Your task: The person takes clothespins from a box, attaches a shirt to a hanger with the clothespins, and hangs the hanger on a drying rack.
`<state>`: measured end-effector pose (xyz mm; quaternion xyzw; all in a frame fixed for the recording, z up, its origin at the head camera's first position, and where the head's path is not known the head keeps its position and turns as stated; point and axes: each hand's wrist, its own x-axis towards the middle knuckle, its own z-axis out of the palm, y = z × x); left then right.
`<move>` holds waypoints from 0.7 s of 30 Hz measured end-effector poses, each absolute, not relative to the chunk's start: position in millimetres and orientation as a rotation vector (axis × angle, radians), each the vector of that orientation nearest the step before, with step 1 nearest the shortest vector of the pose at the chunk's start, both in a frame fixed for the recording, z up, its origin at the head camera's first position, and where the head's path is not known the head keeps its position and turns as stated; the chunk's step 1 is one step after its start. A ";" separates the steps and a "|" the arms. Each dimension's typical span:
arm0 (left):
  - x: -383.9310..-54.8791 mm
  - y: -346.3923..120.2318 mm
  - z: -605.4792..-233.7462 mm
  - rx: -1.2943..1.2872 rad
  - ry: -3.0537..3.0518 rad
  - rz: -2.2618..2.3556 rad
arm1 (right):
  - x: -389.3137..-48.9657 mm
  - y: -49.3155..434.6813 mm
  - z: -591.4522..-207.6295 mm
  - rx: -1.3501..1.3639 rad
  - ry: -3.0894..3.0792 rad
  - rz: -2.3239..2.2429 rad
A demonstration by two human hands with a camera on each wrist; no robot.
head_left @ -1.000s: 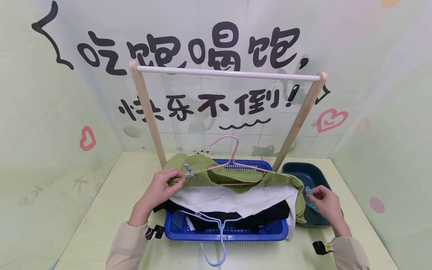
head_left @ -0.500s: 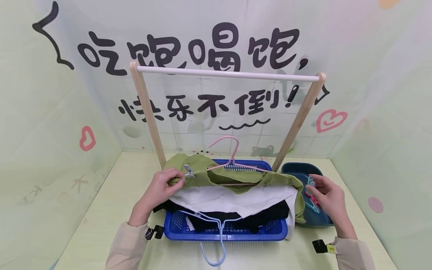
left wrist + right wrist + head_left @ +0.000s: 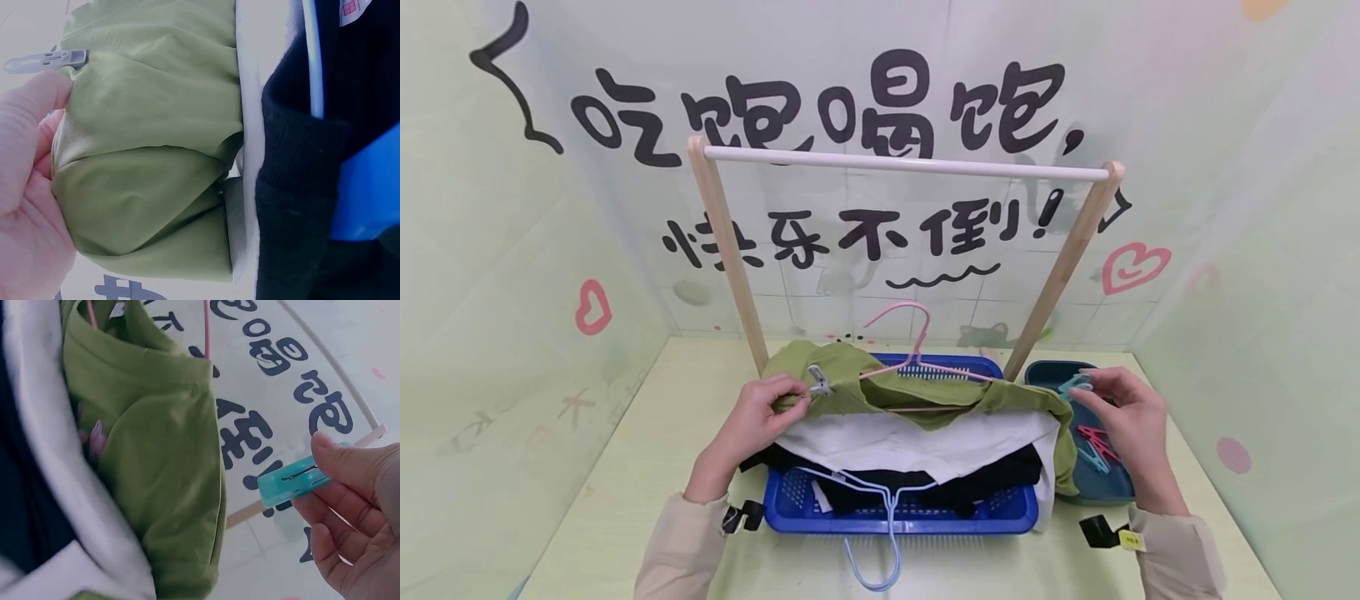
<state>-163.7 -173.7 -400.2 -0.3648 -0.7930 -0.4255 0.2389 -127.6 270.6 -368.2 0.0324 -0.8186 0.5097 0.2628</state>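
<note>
at the left, the person's left hand (image 3: 766, 417) pinches the edge of a green cloth garment (image 3: 850, 396) between thumb and fingers, just beside a grey plastic clothes clip (image 3: 822, 381) that sits on that same edge. in the left wrist view the clip's long axis runs nearly level, one end over the fabric and the other reaching left past it. the garment spreads sideways, left to right, with a slim pink hanger (image 3: 917, 357) at its neckline, the hook rising and curling to the left. below it show a white cloth garment (image 3: 910, 442) and a black cloth garment (image 3: 1007, 475), all across a blue perforated plastic basket (image 3: 970, 527). a slim pale blue hanger (image 3: 891, 508) lies at the front, its hook toward the person. at the back stands a wooden-posted rack with a white rod (image 3: 906, 164) running left to right. at the right, the person's right hand (image 3: 1126, 415) holds a translucent turquoise plastic clothespin (image 3: 290, 482) between thumb and fingers, near the green garment's right end but apart from it. in the right wrist view its long axis slants, the free end pointing left and slightly down, toward the garment. below the hand, a dark teal plastic bin (image 3: 1120, 485) contains pink and turquoise plastic clothespins (image 3: 1092, 457).
</note>
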 end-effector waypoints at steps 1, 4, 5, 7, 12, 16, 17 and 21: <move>-163.8 -173.9 -400.5 -0.999 -2.172 -1.164 | -129.0 268.4 -366.4 0.099 -2.201 1.412; -164.1 -174.5 -401.6 -0.997 -2.173 -1.161 | -133.5 261.6 -362.1 0.169 -2.143 1.548; -164.2 -174.7 -402.0 -0.996 -2.174 -1.162 | -135.3 259.3 -361.2 0.194 -2.113 1.602; -164.6 -175.1 -402.8 -0.998 -2.173 -1.164 | -138.6 255.3 -360.0 0.235 -2.069 1.685; -164.9 -175.7 -402.6 -1.003 -2.170 -1.175 | -144.5 248.3 -360.9 0.287 -2.026 1.812; -164.6 -176.2 -402.2 -1.002 -2.172 -1.184 | -148.2 245.1 -364.1 0.349 -2.047 1.815; -164.6 -176.5 -402.3 -1.000 -2.172 -1.185 | -149.3 244.4 -365.0 0.361 -2.054 1.808; -164.5 -177.4 -403.2 -0.994 -2.175 -1.184 | -153.2 241.7 -368.2 0.378 -2.111 1.742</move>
